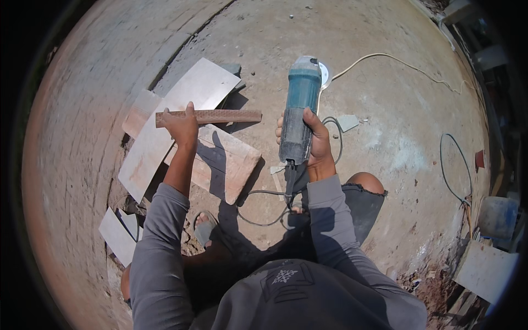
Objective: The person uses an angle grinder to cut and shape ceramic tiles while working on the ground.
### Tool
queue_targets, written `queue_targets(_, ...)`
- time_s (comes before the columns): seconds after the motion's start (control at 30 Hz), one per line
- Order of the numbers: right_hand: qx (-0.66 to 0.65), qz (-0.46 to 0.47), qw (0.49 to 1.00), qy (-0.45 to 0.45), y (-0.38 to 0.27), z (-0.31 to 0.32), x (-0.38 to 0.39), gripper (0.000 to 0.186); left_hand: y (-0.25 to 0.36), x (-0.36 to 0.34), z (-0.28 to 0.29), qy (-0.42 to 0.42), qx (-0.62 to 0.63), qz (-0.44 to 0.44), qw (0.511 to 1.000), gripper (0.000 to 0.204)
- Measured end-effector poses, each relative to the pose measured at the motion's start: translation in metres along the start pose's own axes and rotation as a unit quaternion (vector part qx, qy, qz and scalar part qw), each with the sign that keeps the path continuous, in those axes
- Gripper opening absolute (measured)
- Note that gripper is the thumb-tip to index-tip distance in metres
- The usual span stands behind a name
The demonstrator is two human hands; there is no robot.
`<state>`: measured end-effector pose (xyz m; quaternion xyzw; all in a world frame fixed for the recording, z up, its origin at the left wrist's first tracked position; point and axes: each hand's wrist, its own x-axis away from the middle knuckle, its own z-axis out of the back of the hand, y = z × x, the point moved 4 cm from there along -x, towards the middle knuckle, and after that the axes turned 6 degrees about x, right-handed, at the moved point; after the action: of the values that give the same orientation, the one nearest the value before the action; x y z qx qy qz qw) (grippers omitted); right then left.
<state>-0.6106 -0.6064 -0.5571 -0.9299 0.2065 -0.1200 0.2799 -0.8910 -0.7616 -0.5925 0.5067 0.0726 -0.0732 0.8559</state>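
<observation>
My right hand (319, 144) is wrapped round the dark rear body of a teal angle grinder (302, 88). The grinder points away from me, with a pale disc (324, 75) at the right of its head. At the left, my left hand (182, 129) grips one end of a narrow reddish-brown strip (228, 116), whose material I cannot tell. The strip reaches rightward over a large pale tile (203, 82) and past its edge. Below the strip, a thick pinkish slab (234, 159) lies tilted beside the tile, with the shadow of my arm across it.
A dark cord (264, 223) loops from the grinder near my sandalled foot (205, 228). A pale cable (385, 54) runs across the concrete floor (385, 104). Broken tile pieces (118, 236) lie at the lower left. A bluish container (498, 217) stands at the far right.
</observation>
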Motion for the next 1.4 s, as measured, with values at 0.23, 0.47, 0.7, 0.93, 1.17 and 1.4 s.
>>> queue_targets(0.23,0.016,0.017,0.998,0.053,-0.008,0.022,-0.008,0.047,0.12,0.141,0.021,-0.583,0.148,-0.284,0.747,0.068)
queue_targets(0.47,0.036,0.029,0.995,0.09,-0.005,0.027,-0.01,0.041,0.13,0.159,0.011,-0.537,0.091,-0.278,0.791,0.058)
queue_targets(0.7,0.053,0.007,0.991,0.125,0.0,0.032,-0.011,0.039,0.121,0.164,0.011,-0.521,0.09,-0.271,0.805,0.047)
queue_targets(0.93,0.087,0.0,0.988,0.126,0.002,0.032,-0.013,0.039,0.116,0.163,0.009,-0.54,0.109,-0.249,0.797,0.044)
queue_targets(1.17,0.138,-0.007,0.975,0.173,0.011,0.034,-0.011,0.036,0.099,0.086,0.02,-0.624,-0.19,-0.402,0.643,0.06)
queue_targets(1.4,0.263,-0.04,0.939,0.22,0.03,0.037,-0.015,0.036,0.029,0.007,-0.024,-0.463,-0.257,-0.436,0.728,0.057)
